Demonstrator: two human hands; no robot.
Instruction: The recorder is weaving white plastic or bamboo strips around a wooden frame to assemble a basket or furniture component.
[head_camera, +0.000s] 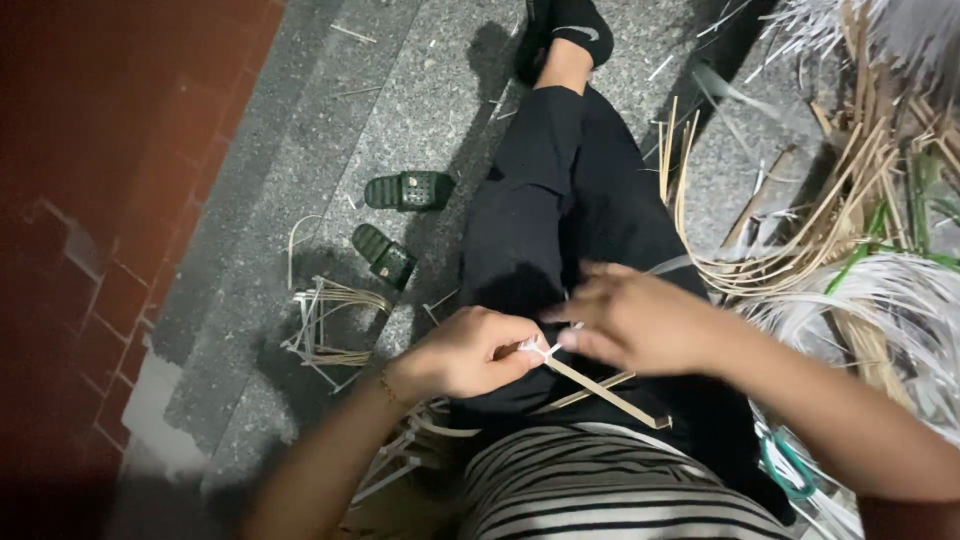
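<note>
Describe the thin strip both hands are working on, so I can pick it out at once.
Start at the black-trousered lap in mid-frame. Just above the striped shirt, the left hand and right hand meet on a flat, pale tan strip slanting toward the lower right. Unlike the loose strips heaped at right, it has a whitish frayed end pinched between the fingers.

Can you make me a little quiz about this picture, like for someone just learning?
1. True or false: the left hand and the right hand both pinch the thin strip over the lap.
2. What lies on the stone step to the person's left? A) a pair of dark green sandals B) a red bucket C) a book
3. Fill in: the shirt at the bottom of the view has black and white ____.

Key: 1 true. 2 A. 3 stripes.
</note>
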